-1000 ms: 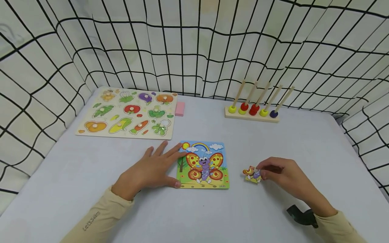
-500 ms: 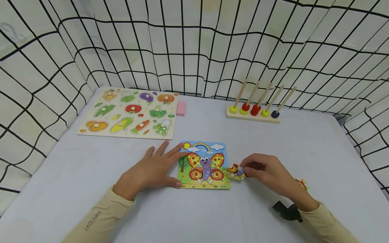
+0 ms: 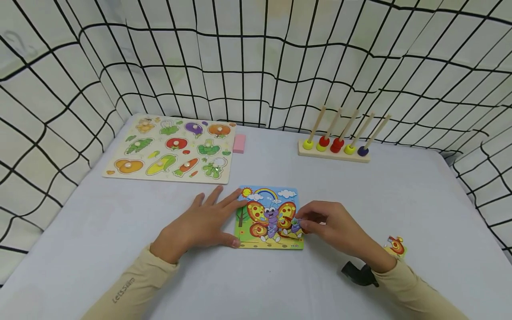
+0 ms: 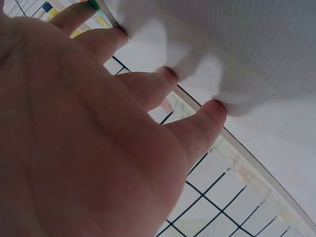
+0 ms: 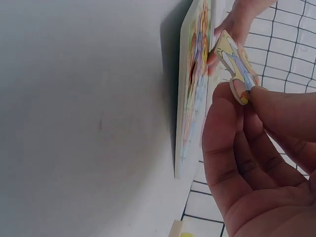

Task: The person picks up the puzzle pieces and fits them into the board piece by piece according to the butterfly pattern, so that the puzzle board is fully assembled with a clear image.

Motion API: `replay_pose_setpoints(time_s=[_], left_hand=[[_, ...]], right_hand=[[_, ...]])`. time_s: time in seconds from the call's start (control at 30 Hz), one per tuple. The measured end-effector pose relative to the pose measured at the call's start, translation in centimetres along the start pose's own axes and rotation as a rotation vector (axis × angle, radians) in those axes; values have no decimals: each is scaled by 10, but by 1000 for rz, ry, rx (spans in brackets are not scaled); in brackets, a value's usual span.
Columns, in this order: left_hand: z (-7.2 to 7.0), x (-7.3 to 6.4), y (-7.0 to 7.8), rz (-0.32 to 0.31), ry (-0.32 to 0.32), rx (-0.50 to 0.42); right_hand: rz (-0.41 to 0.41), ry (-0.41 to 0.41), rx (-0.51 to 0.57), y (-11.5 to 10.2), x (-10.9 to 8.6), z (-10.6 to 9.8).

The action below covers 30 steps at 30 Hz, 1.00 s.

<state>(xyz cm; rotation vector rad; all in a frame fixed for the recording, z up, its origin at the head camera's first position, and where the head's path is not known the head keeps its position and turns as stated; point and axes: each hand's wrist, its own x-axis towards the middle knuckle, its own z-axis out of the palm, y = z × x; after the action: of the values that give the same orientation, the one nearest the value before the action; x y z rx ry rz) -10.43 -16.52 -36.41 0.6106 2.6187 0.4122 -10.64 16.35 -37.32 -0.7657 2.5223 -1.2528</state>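
A square butterfly puzzle board (image 3: 266,244) lies flat in the middle of the table. My left hand (image 3: 196,226) rests at its left side with spread fingers, the thumb and index fingertip touching that edge. Between thumb and fingertips my right hand (image 3: 334,226) pinches a small jigsaw piece (image 3: 295,226), with purple, yellow and orange on it, over the board's right part. In the right wrist view the piece (image 5: 236,61) is tilted and held apart from the board (image 5: 183,98). A second jigsaw piece (image 3: 396,246) lies by the right forearm, partly covered by it.
A vegetable peg puzzle (image 3: 168,133) lies at the back left, with a pink block (image 3: 239,143) beside it. A wooden bead stacker (image 3: 334,155) with upright pegs stands at the back right. Black-lined netting (image 3: 256,66) surrounds the table (image 3: 240,284).
My right hand has moved left with the jigsaw piece, from the table to over the board's right part. The second piece has come into view behind it. My left hand stays in place.
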Motion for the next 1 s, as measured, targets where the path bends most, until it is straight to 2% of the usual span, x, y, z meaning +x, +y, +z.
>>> replay_pose_setpoints(time_s=[0.43, 0.73, 1.0], left_hand=[[2, 2, -1, 1, 2, 6], [2, 1, -3, 5, 4, 12], [1, 1, -4, 9, -4, 13]], right_hand=[[-83, -71, 7, -7, 20, 22], [-140, -68, -46, -12, 28, 33], [-120, -77, -94, -15, 32, 37]])
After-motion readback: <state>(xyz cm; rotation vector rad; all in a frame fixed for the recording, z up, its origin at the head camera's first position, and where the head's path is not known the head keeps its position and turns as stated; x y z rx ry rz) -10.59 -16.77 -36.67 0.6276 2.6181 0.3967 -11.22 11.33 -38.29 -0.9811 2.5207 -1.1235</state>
